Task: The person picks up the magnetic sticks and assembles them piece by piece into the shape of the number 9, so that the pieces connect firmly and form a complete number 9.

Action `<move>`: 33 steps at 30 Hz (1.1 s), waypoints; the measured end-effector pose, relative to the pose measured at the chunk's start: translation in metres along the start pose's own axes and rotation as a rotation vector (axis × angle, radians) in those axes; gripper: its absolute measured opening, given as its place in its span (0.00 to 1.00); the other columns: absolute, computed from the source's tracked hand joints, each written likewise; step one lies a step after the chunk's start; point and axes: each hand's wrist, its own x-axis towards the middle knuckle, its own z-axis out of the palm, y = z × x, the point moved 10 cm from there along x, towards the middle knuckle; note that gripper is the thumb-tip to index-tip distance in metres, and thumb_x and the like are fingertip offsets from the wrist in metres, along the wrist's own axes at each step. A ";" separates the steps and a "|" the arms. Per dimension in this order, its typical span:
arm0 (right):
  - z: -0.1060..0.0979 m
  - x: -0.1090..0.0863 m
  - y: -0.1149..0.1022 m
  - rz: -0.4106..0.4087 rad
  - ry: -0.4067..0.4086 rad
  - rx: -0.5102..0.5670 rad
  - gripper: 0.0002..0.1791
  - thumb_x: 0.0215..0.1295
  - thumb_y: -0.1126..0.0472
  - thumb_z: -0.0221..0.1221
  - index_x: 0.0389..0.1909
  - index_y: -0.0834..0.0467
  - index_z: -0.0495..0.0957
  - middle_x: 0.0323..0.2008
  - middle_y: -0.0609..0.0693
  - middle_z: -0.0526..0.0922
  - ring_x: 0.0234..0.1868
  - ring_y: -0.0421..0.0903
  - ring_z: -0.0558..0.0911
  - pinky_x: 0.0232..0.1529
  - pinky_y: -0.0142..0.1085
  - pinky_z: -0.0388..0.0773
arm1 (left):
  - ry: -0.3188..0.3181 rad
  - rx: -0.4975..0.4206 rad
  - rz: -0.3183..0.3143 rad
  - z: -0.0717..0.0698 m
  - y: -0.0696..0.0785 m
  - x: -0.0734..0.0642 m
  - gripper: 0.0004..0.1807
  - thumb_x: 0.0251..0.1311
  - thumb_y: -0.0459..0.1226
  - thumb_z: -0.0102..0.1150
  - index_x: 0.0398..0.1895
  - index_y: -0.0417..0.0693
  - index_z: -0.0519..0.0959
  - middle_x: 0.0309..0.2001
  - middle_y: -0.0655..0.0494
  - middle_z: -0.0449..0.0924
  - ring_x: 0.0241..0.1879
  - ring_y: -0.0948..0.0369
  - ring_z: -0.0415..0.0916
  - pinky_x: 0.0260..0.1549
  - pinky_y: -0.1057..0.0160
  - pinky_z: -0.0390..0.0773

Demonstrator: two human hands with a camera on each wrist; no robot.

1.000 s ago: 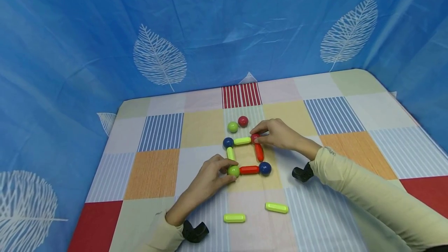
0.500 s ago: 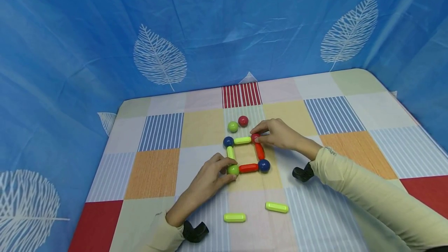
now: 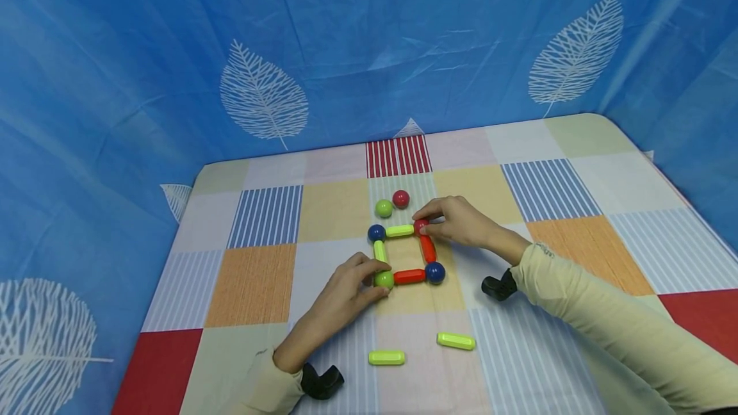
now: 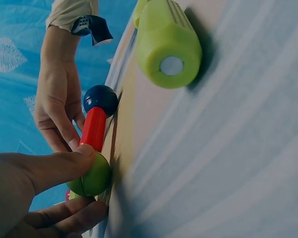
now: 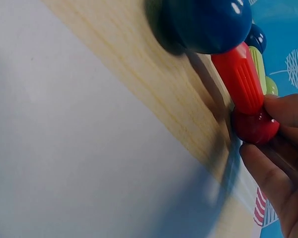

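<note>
Four-sided and joined at its corners, a frame of rods and balls lies between the hands. My left hand [image 3: 346, 287] pinches the green ball [image 4: 95, 177] at its near left corner. At the far right corner, my right hand [image 3: 461, 219] pinches a red ball [image 5: 256, 126] between thumb and fingers. Two red rods [image 3: 410, 276] meet at the near right blue ball [image 3: 435, 273]. Two yellow-green rods [image 3: 400, 230] meet at the far left blue ball [image 3: 377, 233]. In the right wrist view, a red rod [image 5: 239, 77] runs from the red ball to a blue ball [image 5: 208, 22].
Two loose yellow-green rods [image 3: 386, 357] lie on the near side of the patchwork tablecloth [image 3: 248, 293]. Beyond the frame sit a loose green ball [image 3: 383, 208] and a loose red ball [image 3: 400, 198]. A blue curtain [image 3: 369, 50] hangs behind the table.
The near right blue ball and the red rods have shifted slightly inward and away from me, closing the gap at that corner. Both hands keep their grip on the same balls.
</note>
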 end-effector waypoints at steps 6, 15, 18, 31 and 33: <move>0.000 -0.001 0.001 0.009 0.010 0.002 0.15 0.63 0.64 0.64 0.51 0.59 0.84 0.49 0.51 0.84 0.53 0.52 0.81 0.54 0.50 0.76 | -0.007 -0.021 0.014 0.001 0.000 0.001 0.17 0.61 0.36 0.67 0.54 0.46 0.81 0.40 0.58 0.75 0.39 0.60 0.74 0.38 0.64 0.76; -0.001 -0.001 -0.003 -0.014 0.011 0.011 0.14 0.63 0.64 0.64 0.50 0.60 0.84 0.49 0.51 0.84 0.52 0.52 0.81 0.54 0.50 0.75 | -0.021 0.003 0.005 -0.003 0.000 0.002 0.16 0.59 0.33 0.67 0.52 0.44 0.82 0.41 0.55 0.76 0.40 0.60 0.76 0.39 0.62 0.78; -0.001 -0.001 -0.004 -0.017 0.008 0.005 0.14 0.63 0.64 0.64 0.50 0.60 0.84 0.49 0.52 0.84 0.53 0.52 0.81 0.54 0.50 0.75 | -0.027 0.014 0.003 -0.003 0.000 0.002 0.16 0.58 0.32 0.68 0.51 0.44 0.82 0.41 0.55 0.77 0.40 0.60 0.76 0.40 0.62 0.78; 0.001 -0.001 -0.003 -0.016 0.013 -0.017 0.15 0.63 0.65 0.64 0.51 0.60 0.84 0.49 0.52 0.84 0.53 0.52 0.81 0.55 0.50 0.75 | -0.035 0.013 0.004 -0.001 0.001 0.003 0.17 0.59 0.33 0.67 0.52 0.42 0.82 0.41 0.54 0.76 0.40 0.60 0.75 0.40 0.61 0.78; 0.001 -0.001 -0.004 -0.013 0.015 -0.016 0.15 0.63 0.65 0.64 0.51 0.61 0.84 0.49 0.53 0.84 0.53 0.53 0.81 0.55 0.50 0.75 | -0.035 0.014 0.002 0.000 0.000 0.003 0.17 0.59 0.33 0.67 0.52 0.42 0.82 0.41 0.54 0.77 0.40 0.60 0.75 0.40 0.61 0.78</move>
